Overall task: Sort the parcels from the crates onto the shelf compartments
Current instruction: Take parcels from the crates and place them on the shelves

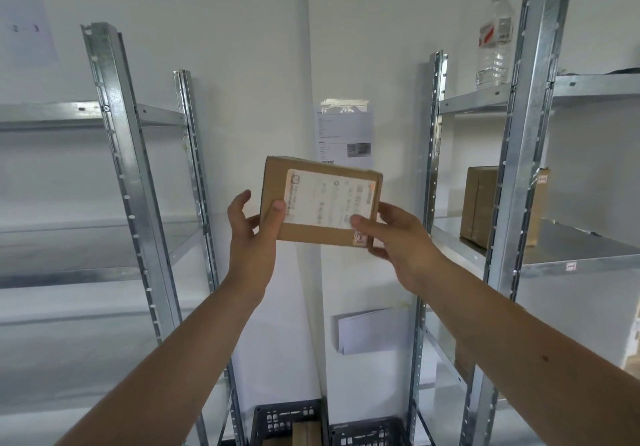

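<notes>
A flat brown cardboard parcel point(320, 199) with a white shipping label is held up at chest height between two metal shelf units. My left hand point(254, 237) grips its left edge, thumb on the label. My right hand point(394, 234) grips its lower right corner. The left shelf unit point(114, 116) shows bare shelves. On the right shelf unit point(540, 99), another brown parcel point(479, 206) stands on the middle shelf. Two black crates point(287, 418) sit on the floor below, one with a cardboard parcel point(304, 433) inside.
A clear water bottle point(495, 40) stands on the right unit's top shelf. A printed sheet point(344, 133) is taped to the wall corner behind the parcel, and a folded white paper point(372, 329) hangs lower down. A gap lies between the two units.
</notes>
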